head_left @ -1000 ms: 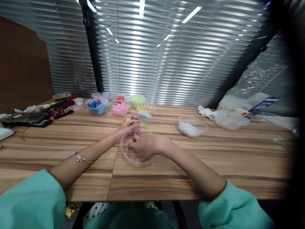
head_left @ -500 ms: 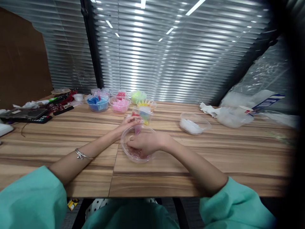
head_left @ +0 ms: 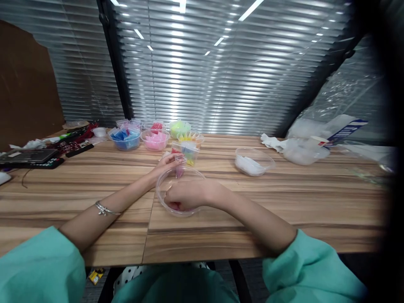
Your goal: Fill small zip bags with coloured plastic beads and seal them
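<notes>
A round clear plastic bowl (head_left: 198, 173) stands on the wooden table in front of me. My right hand (head_left: 187, 195) reaches into it, fingers curled down and closed. A little reddish-pink material shows beneath the fingers, but what they grip is hidden. Just behind the bowl's far rim, my left hand (head_left: 170, 162) is closed on a small clear plastic bag (head_left: 179, 171) with some pink inside. Close beyond that hand is a clear container (head_left: 189, 147) with yellow and pale pieces.
Tubs with blue packets (head_left: 125, 139), pink packets (head_left: 155, 140) and yellow-green contents (head_left: 179, 128) stand at the back. To the right are a clear tub of white pieces (head_left: 252, 163) and a plastic bag (head_left: 304, 151). A black remote-like keypad (head_left: 47, 163) lies far left.
My right hand's fingers have curled in tighter inside the bowl, its knuckles now facing up. My left hand stays at the small bag. The whole view has shifted slightly.
</notes>
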`<action>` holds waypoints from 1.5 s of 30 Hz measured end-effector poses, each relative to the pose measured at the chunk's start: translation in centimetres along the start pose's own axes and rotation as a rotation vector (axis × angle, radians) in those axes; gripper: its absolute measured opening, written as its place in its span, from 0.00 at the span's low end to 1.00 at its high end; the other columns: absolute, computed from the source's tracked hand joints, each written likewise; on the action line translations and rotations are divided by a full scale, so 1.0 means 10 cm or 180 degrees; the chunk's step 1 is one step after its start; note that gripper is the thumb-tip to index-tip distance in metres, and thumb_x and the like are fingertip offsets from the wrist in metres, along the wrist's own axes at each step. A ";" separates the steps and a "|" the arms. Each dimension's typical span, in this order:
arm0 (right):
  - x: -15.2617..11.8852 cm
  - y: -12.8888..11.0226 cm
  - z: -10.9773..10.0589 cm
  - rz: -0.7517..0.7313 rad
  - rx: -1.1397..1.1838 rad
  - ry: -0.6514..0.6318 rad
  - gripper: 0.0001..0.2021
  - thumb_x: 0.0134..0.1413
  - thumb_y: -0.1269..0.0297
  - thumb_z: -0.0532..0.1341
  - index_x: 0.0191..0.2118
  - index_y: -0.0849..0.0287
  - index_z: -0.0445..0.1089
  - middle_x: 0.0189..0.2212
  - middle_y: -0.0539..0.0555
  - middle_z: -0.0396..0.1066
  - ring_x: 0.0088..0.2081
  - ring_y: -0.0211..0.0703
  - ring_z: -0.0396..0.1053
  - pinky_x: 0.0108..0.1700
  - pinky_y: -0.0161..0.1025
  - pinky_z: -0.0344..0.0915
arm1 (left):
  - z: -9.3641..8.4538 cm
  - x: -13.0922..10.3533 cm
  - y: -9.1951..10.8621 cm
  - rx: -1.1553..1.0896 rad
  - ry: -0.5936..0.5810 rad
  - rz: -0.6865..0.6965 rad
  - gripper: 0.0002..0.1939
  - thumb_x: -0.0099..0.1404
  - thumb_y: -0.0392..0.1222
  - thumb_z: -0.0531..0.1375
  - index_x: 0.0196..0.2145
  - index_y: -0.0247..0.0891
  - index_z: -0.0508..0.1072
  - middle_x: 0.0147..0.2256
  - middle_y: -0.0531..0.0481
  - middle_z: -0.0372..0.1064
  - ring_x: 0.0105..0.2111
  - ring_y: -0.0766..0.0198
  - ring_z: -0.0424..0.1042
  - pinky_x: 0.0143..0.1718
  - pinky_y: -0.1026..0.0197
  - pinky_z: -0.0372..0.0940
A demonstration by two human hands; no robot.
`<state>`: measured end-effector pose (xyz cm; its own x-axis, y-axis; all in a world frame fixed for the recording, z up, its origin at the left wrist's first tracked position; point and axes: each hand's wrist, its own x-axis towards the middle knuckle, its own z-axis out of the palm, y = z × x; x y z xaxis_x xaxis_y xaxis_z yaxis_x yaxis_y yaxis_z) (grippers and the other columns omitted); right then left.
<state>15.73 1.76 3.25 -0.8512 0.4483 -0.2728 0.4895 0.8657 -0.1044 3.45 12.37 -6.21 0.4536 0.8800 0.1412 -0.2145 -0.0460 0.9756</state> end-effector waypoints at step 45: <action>-0.26 0.90 -0.13 0.0259 0.0776 0.1805 0.09 0.59 0.74 0.56 0.37 0.60 0.74 0.36 0.53 0.73 0.36 0.39 0.69 0.38 0.36 0.63 | -0.10 -0.01 -0.04 -0.0252 -0.0543 -0.0300 0.20 0.55 0.43 0.68 0.46 0.36 0.75 0.45 0.45 0.74 0.46 0.57 0.71 0.48 0.60 0.62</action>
<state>22.09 8.66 4.31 -0.7446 0.6171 0.2545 0.5292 0.7781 -0.3383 2.65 12.75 -6.73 0.6132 0.7856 0.0829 -0.2284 0.0758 0.9706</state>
